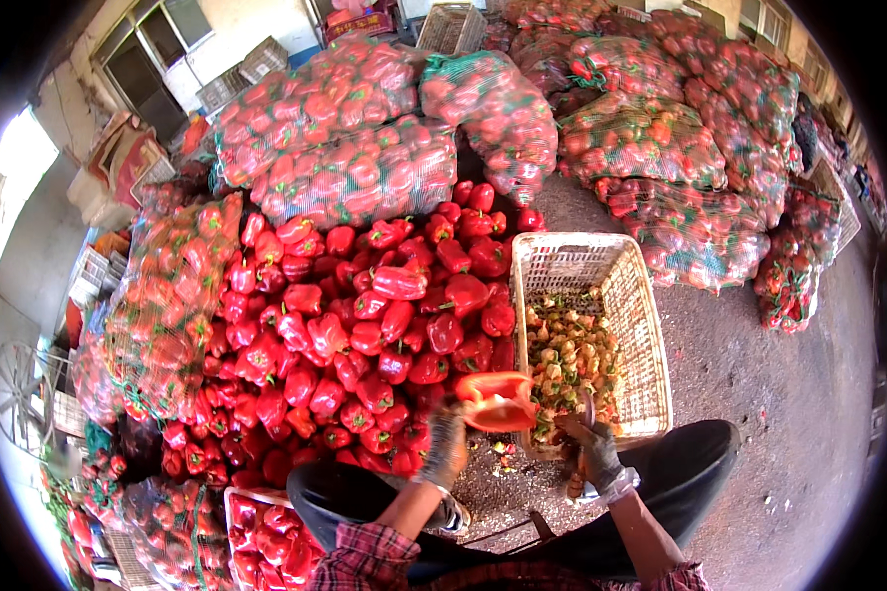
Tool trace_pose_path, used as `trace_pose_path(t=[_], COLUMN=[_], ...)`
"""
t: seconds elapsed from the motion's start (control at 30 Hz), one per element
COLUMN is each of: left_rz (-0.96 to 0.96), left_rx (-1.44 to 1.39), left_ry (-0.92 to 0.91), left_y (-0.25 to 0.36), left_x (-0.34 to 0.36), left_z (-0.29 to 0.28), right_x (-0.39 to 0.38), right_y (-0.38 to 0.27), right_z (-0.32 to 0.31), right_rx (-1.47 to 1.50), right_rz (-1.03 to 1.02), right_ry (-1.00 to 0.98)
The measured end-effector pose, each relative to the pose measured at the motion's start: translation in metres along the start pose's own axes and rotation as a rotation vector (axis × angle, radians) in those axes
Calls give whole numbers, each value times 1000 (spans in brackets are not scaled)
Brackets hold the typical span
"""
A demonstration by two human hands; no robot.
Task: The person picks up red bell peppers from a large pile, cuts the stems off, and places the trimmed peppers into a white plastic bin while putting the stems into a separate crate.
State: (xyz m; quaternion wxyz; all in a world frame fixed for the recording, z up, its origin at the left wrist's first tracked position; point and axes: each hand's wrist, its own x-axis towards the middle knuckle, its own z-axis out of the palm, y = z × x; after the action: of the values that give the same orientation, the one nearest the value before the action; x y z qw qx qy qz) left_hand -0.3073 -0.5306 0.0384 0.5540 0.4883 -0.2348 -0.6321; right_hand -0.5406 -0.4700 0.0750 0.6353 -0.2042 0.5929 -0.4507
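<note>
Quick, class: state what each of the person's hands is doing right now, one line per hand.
Left hand: closed on a cut-open red pepper.
Right hand: closed on a thin tool over the white basket; what kind of tool cannot be told.

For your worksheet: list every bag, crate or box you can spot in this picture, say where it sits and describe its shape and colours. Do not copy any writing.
Mesh sacks: stacked behind the loose pile, bulging, pale netting over red peppers.
White basket: right of the pile, rectangular, holding yellowish cores.
White crate: lower left, holding red peppers.
Empty crates: top, pale lattice.
Cardboard boxes: upper left, brown and red.
</note>
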Motion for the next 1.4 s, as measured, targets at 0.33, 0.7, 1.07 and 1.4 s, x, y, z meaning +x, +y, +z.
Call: trace_pose_path(t=[0.33,0.7,1.07,1.4], left_rz=[470,770,805,401], left_rx=[1089,2101,1987,1739], left_ry=[-189,104,-20,214], left_y=[-2,61,46,42], left_x=[107,305,258,292], left_z=[37,-50,-111,-124], right_x=[-7,16,31,36], right_y=[-8,11,27,19], right_z=[-49,-26,-17,12], right_rx=[260,217,198,-11], right_rz=[7,355,429,337], right_ry=[99,110,97,-43])
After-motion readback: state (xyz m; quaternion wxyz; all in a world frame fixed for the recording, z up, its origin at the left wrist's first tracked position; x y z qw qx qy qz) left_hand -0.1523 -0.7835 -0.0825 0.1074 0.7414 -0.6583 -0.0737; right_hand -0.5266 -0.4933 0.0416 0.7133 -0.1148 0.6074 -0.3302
